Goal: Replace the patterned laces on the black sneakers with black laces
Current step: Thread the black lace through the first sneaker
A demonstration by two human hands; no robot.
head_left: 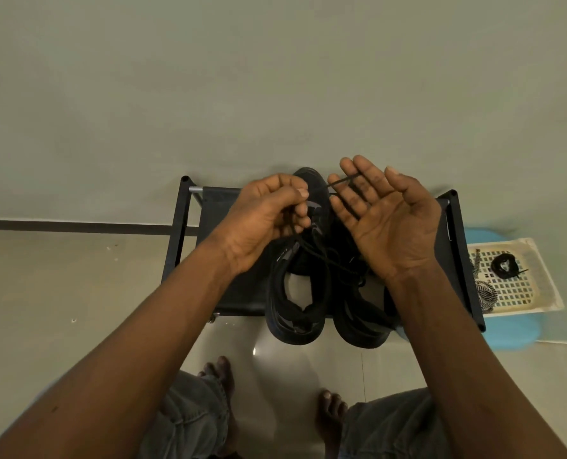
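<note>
Two black sneakers stand side by side on a low black rack (229,293), toes toward the wall: the left sneaker (295,303) and the right sneaker (361,323). A black lace (328,260) runs up from the left sneaker. My left hand (269,220) pinches that lace between thumb and curled fingers above the shoe. My right hand (388,213) is held palm up with straight fingers, and the lace's end (343,181) lies across its fingertips.
To the right, a cream perforated tray (540,293) on a blue stool (507,332) holds a coiled black lace (505,266) and patterned black-and-white laces (485,293). My bare feet and jeans show below. The wall stands just behind the rack.
</note>
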